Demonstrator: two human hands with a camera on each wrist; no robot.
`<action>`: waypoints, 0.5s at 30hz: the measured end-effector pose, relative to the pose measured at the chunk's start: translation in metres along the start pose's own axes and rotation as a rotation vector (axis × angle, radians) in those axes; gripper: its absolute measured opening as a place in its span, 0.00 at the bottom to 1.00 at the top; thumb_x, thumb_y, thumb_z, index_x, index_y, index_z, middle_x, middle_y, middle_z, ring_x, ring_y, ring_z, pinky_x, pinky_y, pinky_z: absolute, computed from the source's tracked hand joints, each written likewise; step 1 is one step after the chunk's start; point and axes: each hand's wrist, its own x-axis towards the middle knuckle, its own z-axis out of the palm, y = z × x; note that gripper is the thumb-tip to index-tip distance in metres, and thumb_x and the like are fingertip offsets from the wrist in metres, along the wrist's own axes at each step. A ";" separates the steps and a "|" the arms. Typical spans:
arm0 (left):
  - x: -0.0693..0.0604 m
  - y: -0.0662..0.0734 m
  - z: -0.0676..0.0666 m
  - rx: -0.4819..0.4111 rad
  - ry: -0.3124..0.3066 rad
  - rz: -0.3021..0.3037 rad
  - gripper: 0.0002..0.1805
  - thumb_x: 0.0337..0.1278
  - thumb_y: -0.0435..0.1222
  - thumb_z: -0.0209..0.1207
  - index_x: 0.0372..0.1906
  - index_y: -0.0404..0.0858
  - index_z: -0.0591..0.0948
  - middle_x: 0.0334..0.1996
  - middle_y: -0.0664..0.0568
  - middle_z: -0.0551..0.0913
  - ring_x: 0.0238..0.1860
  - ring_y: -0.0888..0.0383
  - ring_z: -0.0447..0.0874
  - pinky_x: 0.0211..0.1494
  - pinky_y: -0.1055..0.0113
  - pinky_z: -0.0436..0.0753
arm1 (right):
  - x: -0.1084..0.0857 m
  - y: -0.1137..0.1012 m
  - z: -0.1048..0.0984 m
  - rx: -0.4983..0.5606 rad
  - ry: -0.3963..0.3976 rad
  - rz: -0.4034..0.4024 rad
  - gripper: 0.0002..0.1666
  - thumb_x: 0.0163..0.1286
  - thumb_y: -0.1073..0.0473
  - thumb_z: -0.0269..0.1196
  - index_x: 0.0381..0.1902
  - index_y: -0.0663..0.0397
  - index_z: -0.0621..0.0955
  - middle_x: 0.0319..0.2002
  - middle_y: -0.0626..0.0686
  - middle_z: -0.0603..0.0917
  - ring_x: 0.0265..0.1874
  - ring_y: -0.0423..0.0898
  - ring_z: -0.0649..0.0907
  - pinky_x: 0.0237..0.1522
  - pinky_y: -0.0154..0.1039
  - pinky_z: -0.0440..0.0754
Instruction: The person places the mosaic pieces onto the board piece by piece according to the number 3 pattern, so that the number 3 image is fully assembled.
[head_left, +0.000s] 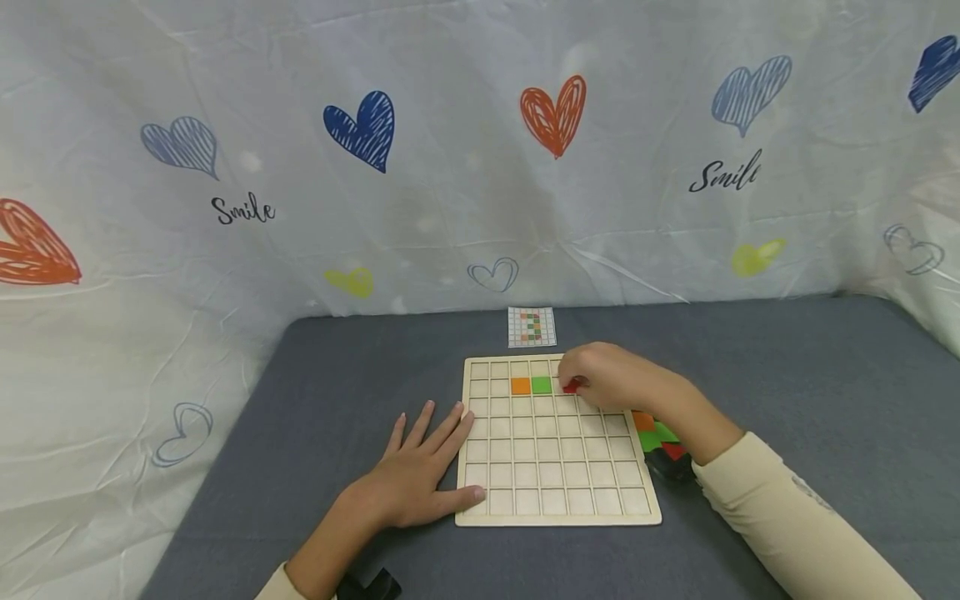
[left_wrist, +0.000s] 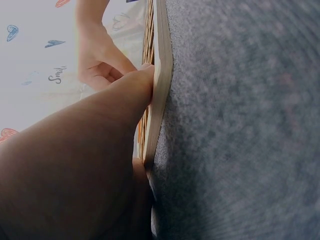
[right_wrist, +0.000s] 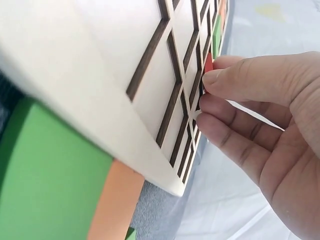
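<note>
A pale wooden grid board lies on the grey table. In its second row from the far side sit an orange tile and a green tile, side by side. My right hand pinches a red tile between thumb and fingers, at a cell just right of the green one. The right wrist view shows the red tile at the grid under the thumb tip. My left hand lies spread with straight fingers, its fingertips and thumb touching the board's left edge.
Loose orange, green and red tiles lie against the board's right edge, partly hidden by my right forearm. A small printed pattern card lies beyond the board. A white curtain with hearts hangs behind the table.
</note>
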 end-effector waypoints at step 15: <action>0.000 0.000 0.001 0.015 -0.007 -0.012 0.53 0.60 0.74 0.44 0.82 0.54 0.43 0.81 0.60 0.37 0.79 0.46 0.26 0.73 0.36 0.31 | 0.009 -0.004 0.004 -0.043 0.012 0.011 0.18 0.56 0.82 0.63 0.25 0.53 0.85 0.29 0.47 0.81 0.27 0.40 0.74 0.31 0.35 0.75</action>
